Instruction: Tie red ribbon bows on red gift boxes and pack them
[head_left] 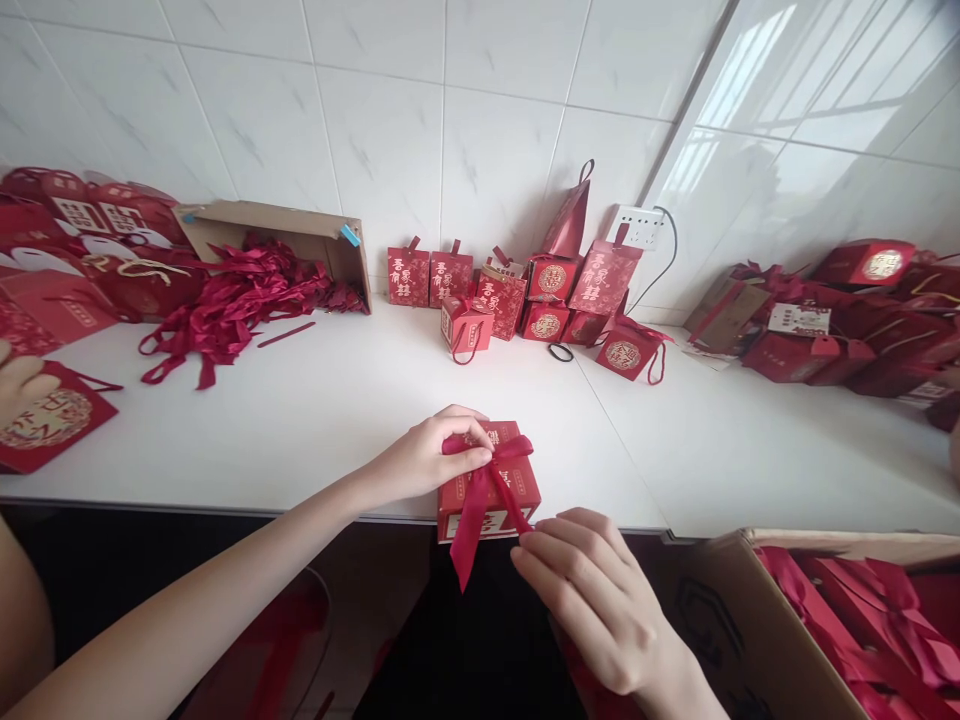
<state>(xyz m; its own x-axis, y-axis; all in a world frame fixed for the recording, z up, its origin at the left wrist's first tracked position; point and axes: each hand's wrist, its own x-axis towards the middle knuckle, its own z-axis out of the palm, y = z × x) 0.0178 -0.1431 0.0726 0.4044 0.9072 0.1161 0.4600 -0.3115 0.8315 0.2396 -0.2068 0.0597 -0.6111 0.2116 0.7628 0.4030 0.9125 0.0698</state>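
Observation:
A red gift box (531, 492) with printed characters sits at the front edge of the white table. Tied on top of it is a red ribbon bow (516, 448), its two tails hanging toward me. My left hand (444, 455) is closed at the bow, thumb and fingers pinching the ribbon by the knot. Lower and to the right, my right hand (589, 585) grips the end of one ribbon tail (510, 500) between thumb and fingers. The other tail (466, 535) dangles free over the box's front edge.
A cardboard box (270, 215) on its side spills red ribbons (247, 290). Small red gift boxes (547, 325) stand along the tiled wall near a power strip (636, 226). More lie at right (817, 355). Another person's hand (22, 385) is at left. An open carton (720, 590) holds ribboned boxes.

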